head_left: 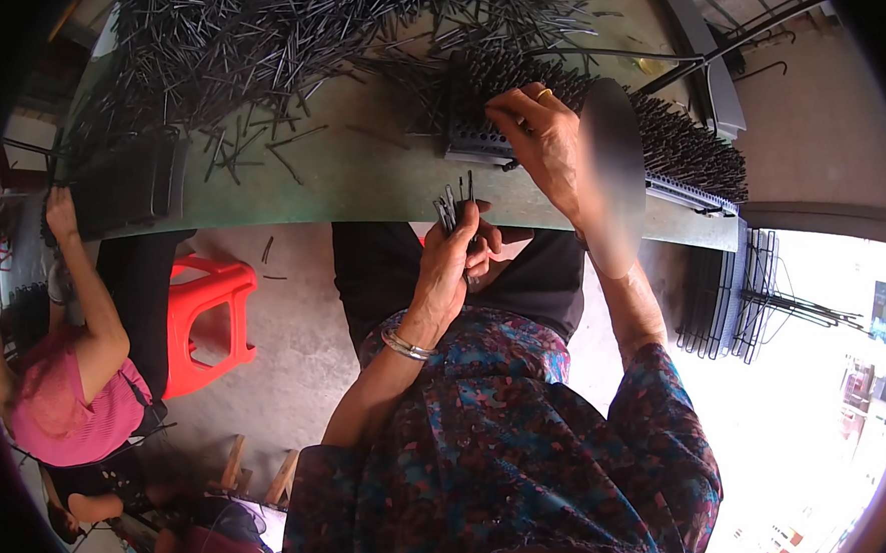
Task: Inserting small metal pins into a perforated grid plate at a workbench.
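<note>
My left hand point(452, 252), with bracelets at the wrist, is closed around a small bunch of thin dark metal rods point(447, 208) that look like drill bits. It is just in front of the table's near edge, with the rod ends pointing up. My right hand point(544, 143) is over a perforated rack point(478, 142) packed with similar upright rods point(498, 73). Its fingers are bent together in a pinch, and what they hold, if anything, is hidden. A blurred grey oval covers part of my right wrist and some of the rack.
Loose rods point(281, 50) lie heaped across the far side of the green table point(378, 185). A red plastic stool point(210, 324) stands at left, near a co-worker in pink point(84, 400) reaching to a dark rack point(128, 183). Wire racks point(730, 297) are beyond the table's right end.
</note>
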Demonstrator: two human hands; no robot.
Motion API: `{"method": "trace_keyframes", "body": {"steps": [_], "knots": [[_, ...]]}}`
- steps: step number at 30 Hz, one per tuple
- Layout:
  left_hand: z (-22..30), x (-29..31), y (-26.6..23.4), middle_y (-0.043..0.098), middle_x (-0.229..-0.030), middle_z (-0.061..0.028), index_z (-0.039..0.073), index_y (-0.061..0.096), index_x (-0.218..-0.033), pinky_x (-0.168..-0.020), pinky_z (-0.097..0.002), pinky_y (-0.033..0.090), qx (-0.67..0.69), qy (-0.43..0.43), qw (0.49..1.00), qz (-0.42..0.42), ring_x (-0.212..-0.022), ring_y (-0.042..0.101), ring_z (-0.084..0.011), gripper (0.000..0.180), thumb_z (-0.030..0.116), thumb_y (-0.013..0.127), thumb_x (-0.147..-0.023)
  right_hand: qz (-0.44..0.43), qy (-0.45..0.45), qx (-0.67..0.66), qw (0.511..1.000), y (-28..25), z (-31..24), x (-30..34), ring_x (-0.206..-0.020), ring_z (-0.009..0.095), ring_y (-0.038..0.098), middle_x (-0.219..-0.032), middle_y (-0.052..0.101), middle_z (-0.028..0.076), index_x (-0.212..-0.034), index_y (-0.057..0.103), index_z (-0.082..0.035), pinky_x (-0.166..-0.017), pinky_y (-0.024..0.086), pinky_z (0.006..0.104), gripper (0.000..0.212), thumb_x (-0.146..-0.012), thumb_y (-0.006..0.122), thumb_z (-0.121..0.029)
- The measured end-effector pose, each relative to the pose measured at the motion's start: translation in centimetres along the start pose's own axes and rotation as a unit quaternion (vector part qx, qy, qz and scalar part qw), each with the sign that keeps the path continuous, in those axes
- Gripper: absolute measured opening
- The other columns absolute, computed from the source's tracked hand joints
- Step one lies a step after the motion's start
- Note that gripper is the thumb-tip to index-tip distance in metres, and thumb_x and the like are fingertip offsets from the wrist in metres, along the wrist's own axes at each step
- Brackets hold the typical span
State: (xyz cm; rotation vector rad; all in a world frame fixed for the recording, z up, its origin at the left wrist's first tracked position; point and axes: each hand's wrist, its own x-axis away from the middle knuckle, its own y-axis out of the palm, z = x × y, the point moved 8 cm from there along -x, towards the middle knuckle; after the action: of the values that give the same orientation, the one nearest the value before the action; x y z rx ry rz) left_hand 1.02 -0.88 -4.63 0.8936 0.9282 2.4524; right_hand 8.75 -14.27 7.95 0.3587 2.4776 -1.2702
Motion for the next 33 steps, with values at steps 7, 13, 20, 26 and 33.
{"method": "trace_keyframes", "body": {"steps": [7,13,20,26,33], "knots": [[0.2,0.1,0.4,0.067,-0.08,-0.0111,0.003,0.058,-0.108,-0.045,-0.0191,0.028,0.005,0.006,1.0,0.004,-0.049,0.035,-0.0028,0.035,0.037,0.057,-0.099,0.052,-0.035,0.072,0.995,-0.5,0.0,0.4,-0.074,0.023,0.063,-0.09,0.065,0.005,-0.101,0.073,-0.011,-0.065,0.049,0.0342,0.016,-0.086,0.07,-0.016],[0.4,0.2,0.5,0.067,-0.083,-0.0114,0.001,0.061,-0.11,-0.045,-0.0189,0.029,0.005,0.015,1.0,0.004,-0.051,0.04,-0.0027,0.038,0.037,0.057,-0.099,0.065,-0.042,0.102,0.992,-0.6,0.2,1.2,-0.076,0.027,0.062,-0.09,0.064,0.006,-0.105,0.073,-0.011,-0.068,0.05,0.0354,0.021,-0.085,0.071,-0.018],[0.8,0.5,0.5,0.068,-0.084,-0.0102,-0.002,0.063,-0.113,-0.045,-0.0185,0.029,-0.011,0.03,0.999,-0.001,-0.054,0.044,-0.003,0.041,0.036,0.058,-0.098,-0.162,0.151,-0.122,0.968,1.0,0.8,3.4,-0.08,0.017,0.066,-0.091,0.069,0.009,-0.109,0.069,-0.001,-0.07,0.051,0.0309,0.027,-0.088,0.07,-0.017],[1.2,0.7,1.0,0.071,-0.09,-0.0105,-0.002,0.066,-0.11,-0.045,-0.0178,0.031,-0.043,0.015,0.999,0.019,-0.057,0.047,-0.0035,0.041,0.037,0.061,-0.096,-0.265,0.215,-0.312,0.887,3.2,1.1,5.1,-0.08,0.01,0.065,-0.089,0.069,0.005,-0.101,0.066,0.003,-0.067,0.051,0.0256,0.018,-0.091,0.066,-0.011],[1.1,0.5,0.0,0.072,-0.097,-0.0135,0.001,0.062,-0.118,-0.044,-0.0186,0.03,0.058,0.026,0.993,0.098,-0.056,0.049,-0.0059,0.046,0.04,0.065,-0.093,-0.147,0.195,-0.249,0.937,0.6,0.4,3.2,-0.072,0.012,0.067,-0.079,0.068,0.008,-0.099,0.063,0.003,-0.064,0.051,0.0254,0.012,-0.092,0.061,-0.006]]}}
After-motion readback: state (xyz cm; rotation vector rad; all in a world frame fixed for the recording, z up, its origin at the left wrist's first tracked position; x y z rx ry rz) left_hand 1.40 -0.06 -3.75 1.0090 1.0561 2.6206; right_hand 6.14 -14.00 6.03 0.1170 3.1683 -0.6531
